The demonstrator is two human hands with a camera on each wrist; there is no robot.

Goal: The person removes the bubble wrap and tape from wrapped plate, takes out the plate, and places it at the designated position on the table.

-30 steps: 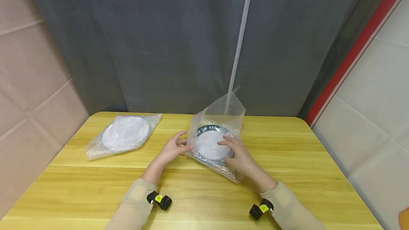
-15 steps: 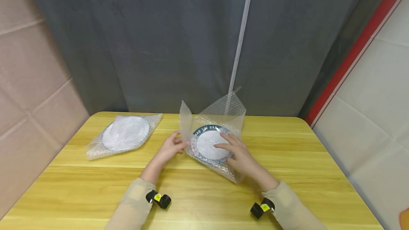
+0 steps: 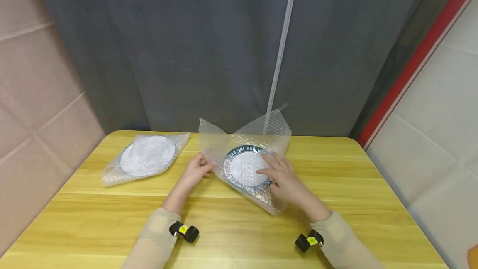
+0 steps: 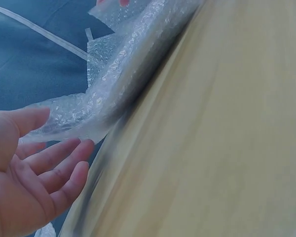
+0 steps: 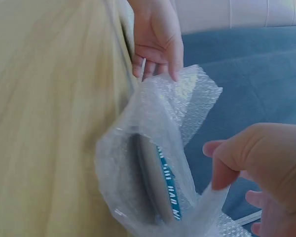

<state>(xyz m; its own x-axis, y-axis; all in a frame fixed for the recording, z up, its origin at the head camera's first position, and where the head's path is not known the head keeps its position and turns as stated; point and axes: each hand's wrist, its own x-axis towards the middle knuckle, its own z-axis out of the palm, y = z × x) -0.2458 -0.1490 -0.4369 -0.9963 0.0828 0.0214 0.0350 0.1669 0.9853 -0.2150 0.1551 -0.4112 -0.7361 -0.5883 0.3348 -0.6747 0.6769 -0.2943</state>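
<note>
A round plate [image 3: 244,169] with a white middle and a dark green lettered rim lies in partly unfolded bubble wrap [image 3: 213,138] near the table's back edge. At the wrap's left side, my left hand [image 3: 193,172] holds an edge between thumb and fingers; the left wrist view shows the thumb over the wrap [image 4: 64,116] and the other fingers loosely bent below. My right hand [image 3: 286,179] is over the plate's right side. In the right wrist view its thumb and forefinger pinch a fold of wrap [image 5: 207,210], and the plate's lettered rim [image 5: 168,182] shows inside the opening.
Another round white plate [image 3: 149,155] in bubble wrap lies at the table's back left. The wooden table [image 3: 239,235] ends at a dark grey curtain [image 3: 186,53] with a pale strip down it. Light walls stand on both sides.
My left hand has drawn the wrap's left flap outward to the left, so it spreads wider. My right hand has shifted slightly to the right.
</note>
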